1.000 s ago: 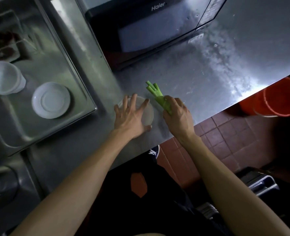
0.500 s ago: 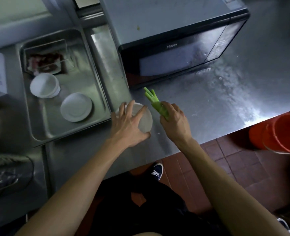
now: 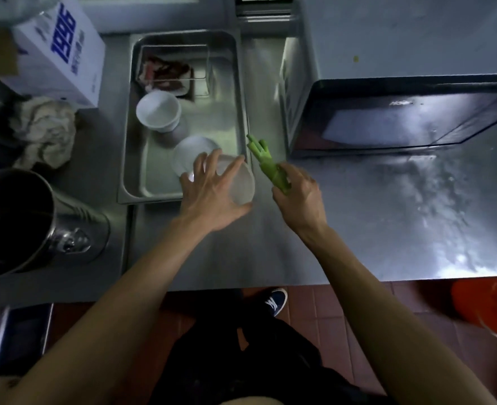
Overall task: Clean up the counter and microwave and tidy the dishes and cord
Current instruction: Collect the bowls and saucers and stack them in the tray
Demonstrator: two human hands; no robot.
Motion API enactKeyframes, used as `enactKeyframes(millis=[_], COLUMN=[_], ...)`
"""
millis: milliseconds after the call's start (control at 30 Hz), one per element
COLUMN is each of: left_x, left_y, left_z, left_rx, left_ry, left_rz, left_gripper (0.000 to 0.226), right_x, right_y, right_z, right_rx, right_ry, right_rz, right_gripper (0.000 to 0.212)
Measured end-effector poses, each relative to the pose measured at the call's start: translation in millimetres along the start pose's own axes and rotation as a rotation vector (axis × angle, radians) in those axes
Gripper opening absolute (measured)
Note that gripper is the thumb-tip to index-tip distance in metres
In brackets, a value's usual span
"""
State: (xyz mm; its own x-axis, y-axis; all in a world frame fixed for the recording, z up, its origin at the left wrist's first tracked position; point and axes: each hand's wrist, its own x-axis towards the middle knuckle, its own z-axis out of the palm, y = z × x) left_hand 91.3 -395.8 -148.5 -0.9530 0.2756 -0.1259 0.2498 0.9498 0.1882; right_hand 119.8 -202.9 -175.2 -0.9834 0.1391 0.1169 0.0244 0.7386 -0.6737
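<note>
My left hand [image 3: 212,197] grips a small white dish [image 3: 242,185] from above, fingers spread round its rim, holding it over the near right corner of the steel tray [image 3: 130,159]. My right hand [image 3: 298,197] grips a bunch of green vegetable stalks [image 3: 266,160], tips pointing away toward the tray's edge. Inside the tray lie a white plate [image 3: 191,152], a white bowl [image 3: 158,111] and a clear container of dark food [image 3: 168,74]. The microwave [image 3: 402,112] stands shut at the right on the steel counter [image 3: 387,214].
A large steel pot [image 3: 28,223] stands at the left, a crumpled cloth [image 3: 44,131] and a white box [image 3: 63,54] behind it. An orange bucket [image 3: 492,308] sits on the tiled floor at lower right. The counter right of the microwave shows wet streaks.
Both hands moved left toward the tray, the left carrying the dish over the tray's corner, the right carrying the stalks. The view swung left, showing pot, cloth and box.
</note>
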Motion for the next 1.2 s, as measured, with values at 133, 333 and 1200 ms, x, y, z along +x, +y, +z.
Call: enactKeyframes(millis=[133, 333, 1200], left_x=[17, 43, 122], left_y=[-38, -101, -112], left_z=[3, 8, 58], left_rx=[-0.063, -0.144, -0.082], left_ry=[-0.017, -0.033, -0.237], left_rz=[-0.107, -0.214, -0.11], left_gripper=[0.103, 0.102, 0.106], right_x=[17, 40, 104], right_y=[-24, -51, -71], right_z=[22, 47, 93], right_rx=[-0.02, -0.048, 0.045], right_ry=[-0.007, -0.071, -0.132], right_rz=[-0.026, 0.017, 0.177], right_gripper=[0.04, 0.04, 0.038])
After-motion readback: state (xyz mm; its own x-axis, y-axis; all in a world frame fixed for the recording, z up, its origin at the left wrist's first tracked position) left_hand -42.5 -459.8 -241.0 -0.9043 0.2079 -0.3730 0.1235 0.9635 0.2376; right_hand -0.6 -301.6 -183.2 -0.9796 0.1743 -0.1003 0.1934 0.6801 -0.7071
